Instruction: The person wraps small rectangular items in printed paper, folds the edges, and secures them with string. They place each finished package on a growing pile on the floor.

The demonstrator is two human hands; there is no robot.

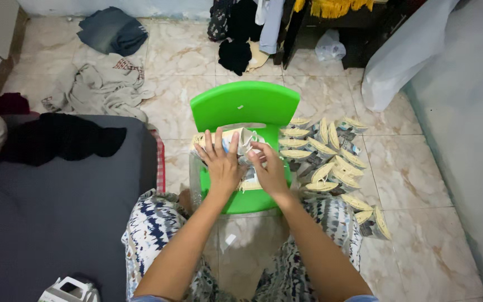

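Marble-tile floor: many folded cream paper packets (331, 159) done; your left hand (221, 165) flat, right hand (269, 170) pinching a printed paper sheet (240, 140) on the green plastic chair (245, 106).

1. We note a dark grey mattress (57, 223) along the floor's left edge, black cloth (62, 142) bunched on its upper part.
2. Beige garment (99, 86) and blue-grey garment (113, 31) lie crumpled on the tiled floor (420, 168) near its top-left corner.
3. White plastic bag (403, 56) leans at the right wall.
4. Dark clothes (241, 28) hang at the top edge.
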